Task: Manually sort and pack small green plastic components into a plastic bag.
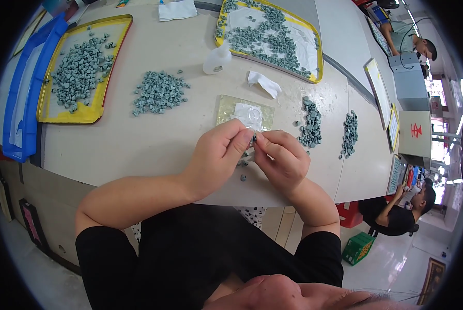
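Observation:
My left hand [218,150] and my right hand [284,159] meet over the front of the table, fingertips pinched together. Between them is a small grey-green part [254,138], mostly covered by the fingers, so its exact kind is unclear. Just beyond the fingertips lies a yellowish clear slab [224,111] with a white tissue [240,110] and a clear round dish-like piece on top. A loose grey-green piece [243,177] rests below my hands near the table edge, with a few more partly hidden under the fingers.
Heaps of similar pieces lie left [160,93] and right [311,124], with a smaller heap [350,135] farther right. Yellow-rimmed trays [98,114] [320,57] hold more. A white bottle [217,60], folded tissue [264,84] and blue bin [31,103] stand around. Other people sit at right.

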Action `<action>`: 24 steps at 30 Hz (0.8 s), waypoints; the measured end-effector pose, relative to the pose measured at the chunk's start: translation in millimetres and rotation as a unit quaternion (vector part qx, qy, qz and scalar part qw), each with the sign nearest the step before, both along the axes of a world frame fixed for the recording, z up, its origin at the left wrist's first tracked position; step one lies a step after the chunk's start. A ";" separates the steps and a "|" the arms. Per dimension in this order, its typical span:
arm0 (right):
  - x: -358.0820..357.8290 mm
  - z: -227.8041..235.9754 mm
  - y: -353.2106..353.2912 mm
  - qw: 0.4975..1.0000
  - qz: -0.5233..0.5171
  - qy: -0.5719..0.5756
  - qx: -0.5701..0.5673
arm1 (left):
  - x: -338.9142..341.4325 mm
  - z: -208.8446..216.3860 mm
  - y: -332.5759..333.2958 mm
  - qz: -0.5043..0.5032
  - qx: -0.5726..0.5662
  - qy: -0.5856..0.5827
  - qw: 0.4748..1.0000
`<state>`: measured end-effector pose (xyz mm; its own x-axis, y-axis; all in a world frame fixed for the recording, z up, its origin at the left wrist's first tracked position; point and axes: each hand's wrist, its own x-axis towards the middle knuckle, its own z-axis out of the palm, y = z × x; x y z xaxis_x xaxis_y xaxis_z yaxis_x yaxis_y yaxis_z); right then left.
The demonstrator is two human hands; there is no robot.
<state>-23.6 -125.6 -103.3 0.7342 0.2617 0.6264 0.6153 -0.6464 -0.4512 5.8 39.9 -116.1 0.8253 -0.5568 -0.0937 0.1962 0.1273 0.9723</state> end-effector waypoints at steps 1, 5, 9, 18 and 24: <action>-0.3 -0.5 0.5 1.000 0.000 0.000 0.000 | -0.3 -1.0 -0.1 0.007 0.016 -0.035 0.999; -1.0 -3.3 2.6 1.000 -0.005 -0.003 0.009 | -1.5 -1.9 0.0 0.017 0.013 -0.039 0.999; -1.3 -1.8 5.1 1.000 -0.001 -0.008 0.013 | -1.7 -2.4 0.7 0.041 0.020 -0.107 0.993; -2.6 24.7 -25.2 0.987 -0.117 0.100 0.041 | -4.4 17.4 4.6 -0.046 0.085 -0.021 0.995; -1.6 32.8 -60.5 0.941 -0.203 0.260 -0.079 | -5.3 26.1 -1.3 -0.089 0.108 -0.013 0.990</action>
<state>-25.2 -186.1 -70.5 0.9901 -0.0469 0.1324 0.0260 -0.8654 -0.5005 0.5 38.7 -90.0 0.7202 -0.6620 -0.2073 0.1720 -0.1192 0.9779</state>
